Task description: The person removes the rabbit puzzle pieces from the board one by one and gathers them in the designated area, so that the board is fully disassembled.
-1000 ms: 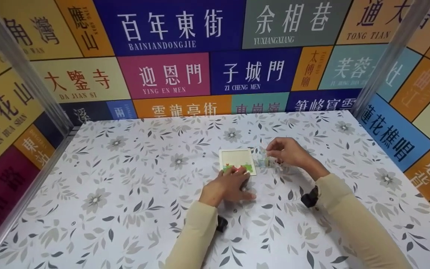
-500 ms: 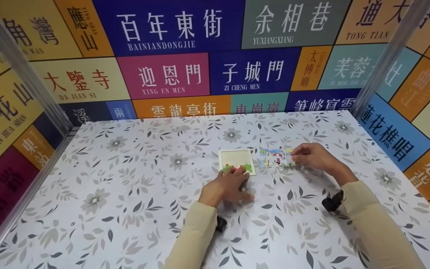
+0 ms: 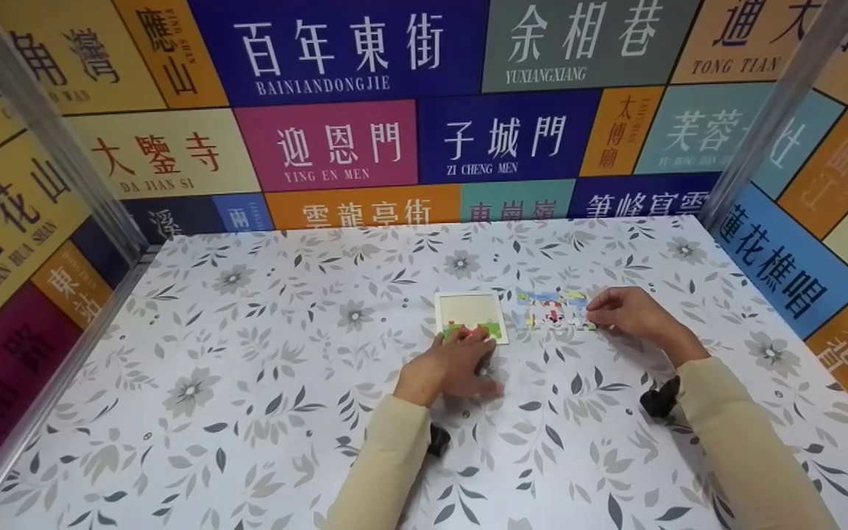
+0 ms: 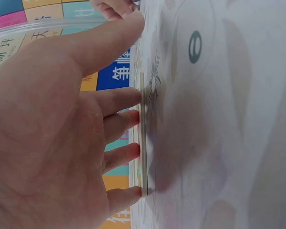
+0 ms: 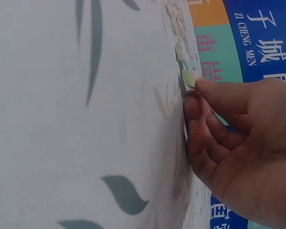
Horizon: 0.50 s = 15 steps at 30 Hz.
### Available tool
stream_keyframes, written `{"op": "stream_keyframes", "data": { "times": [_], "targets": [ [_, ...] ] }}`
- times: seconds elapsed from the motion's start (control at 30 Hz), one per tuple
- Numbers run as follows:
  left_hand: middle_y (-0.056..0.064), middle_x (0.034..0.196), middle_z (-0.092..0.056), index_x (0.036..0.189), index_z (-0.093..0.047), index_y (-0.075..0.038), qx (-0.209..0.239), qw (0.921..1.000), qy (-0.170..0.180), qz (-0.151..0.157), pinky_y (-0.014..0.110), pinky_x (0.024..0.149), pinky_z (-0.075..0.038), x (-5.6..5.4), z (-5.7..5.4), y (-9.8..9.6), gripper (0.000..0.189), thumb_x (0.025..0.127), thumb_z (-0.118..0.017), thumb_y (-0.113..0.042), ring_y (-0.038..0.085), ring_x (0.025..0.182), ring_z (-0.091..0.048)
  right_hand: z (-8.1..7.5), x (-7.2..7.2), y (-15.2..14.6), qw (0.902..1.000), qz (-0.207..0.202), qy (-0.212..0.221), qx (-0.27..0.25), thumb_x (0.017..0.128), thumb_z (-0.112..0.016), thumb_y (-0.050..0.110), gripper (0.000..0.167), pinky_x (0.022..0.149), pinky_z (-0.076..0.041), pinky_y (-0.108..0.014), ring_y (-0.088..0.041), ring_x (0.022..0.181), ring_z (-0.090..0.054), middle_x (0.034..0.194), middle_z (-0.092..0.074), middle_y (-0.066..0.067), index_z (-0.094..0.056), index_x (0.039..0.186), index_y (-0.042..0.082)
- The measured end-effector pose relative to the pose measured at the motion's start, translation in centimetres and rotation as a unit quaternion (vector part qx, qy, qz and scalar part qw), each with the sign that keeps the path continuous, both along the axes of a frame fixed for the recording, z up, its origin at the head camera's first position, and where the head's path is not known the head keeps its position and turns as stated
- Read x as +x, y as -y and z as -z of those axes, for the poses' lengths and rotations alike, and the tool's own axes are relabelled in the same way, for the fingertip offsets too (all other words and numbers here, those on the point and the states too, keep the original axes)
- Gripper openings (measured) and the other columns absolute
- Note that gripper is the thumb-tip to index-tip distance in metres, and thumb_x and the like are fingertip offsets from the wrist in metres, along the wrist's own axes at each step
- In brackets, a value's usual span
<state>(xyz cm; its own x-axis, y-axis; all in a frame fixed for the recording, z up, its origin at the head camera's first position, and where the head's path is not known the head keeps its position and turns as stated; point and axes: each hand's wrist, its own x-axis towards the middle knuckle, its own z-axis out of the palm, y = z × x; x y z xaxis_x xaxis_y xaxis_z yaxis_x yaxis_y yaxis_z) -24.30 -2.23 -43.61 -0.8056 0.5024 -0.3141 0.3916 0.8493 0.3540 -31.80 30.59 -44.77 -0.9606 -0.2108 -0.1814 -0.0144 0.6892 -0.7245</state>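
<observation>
A shallow cream puzzle frame [image 3: 470, 300] lies on the table, with green and red pieces along its near edge. My left hand [image 3: 447, 364] rests its fingertips on that near edge, partly covering the pieces. In the left wrist view, the fingers [image 4: 121, 126] are extended and touch the thin board, with the thumb apart. Right of the frame lies a cluster of colourful jigsaw pieces [image 3: 553, 311]. At the cluster's right edge, my right hand [image 3: 634, 315] pinches a puzzle piece [image 5: 188, 78] between thumb and forefinger; the piece is mostly hidden, with green showing at its edge.
A white tablecloth [image 3: 262, 383] with grey leaves and flowers covers the table. Behind it stands a wall [image 3: 324, 147] of coloured name panels. Clear upright posts [image 3: 770, 110] stand at the back corners. Each wrist wears a small black device [image 3: 659, 397].
My right hand has moved right and slightly nearer, from above the loose pieces to their right edge, uncovering them. My left hand has stayed on the frame.
</observation>
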Motion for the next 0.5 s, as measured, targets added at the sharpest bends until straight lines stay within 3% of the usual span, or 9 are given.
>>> {"op": "stream_keyframes", "data": {
  "times": [0.2,0.5],
  "targets": [
    [-0.006,0.169,-0.019,0.158,-0.034,-0.023,0.000,1.0000,0.003,-0.002,0.051,0.128,-0.010,0.01,-0.09,-0.02,0.075,0.095,-0.063,-0.050,0.027,0.158,-0.013,0.02,0.10,0.18,0.9992,-0.008,-0.028,0.026,0.090,-0.075,0.016,0.029,0.066,-0.048,-0.021,-0.009,0.074,-0.055,0.094,-0.068,-0.008,-0.067,0.109,-0.003],
    [-0.005,0.169,-0.020,0.156,-0.038,-0.022,0.015,0.9999,0.000,-0.005,0.051,0.128,-0.009,0.07,-0.14,0.20,0.068,0.096,-0.062,-0.045,0.026,0.158,-0.013,0.01,0.20,0.36,0.9986,-0.005,-0.028,0.045,0.091,-0.074,0.019,0.028,0.068,-0.046,-0.022,-0.013,0.078,-0.054,0.093,-0.066,-0.008,-0.068,0.109,-0.002]
  ]
}}
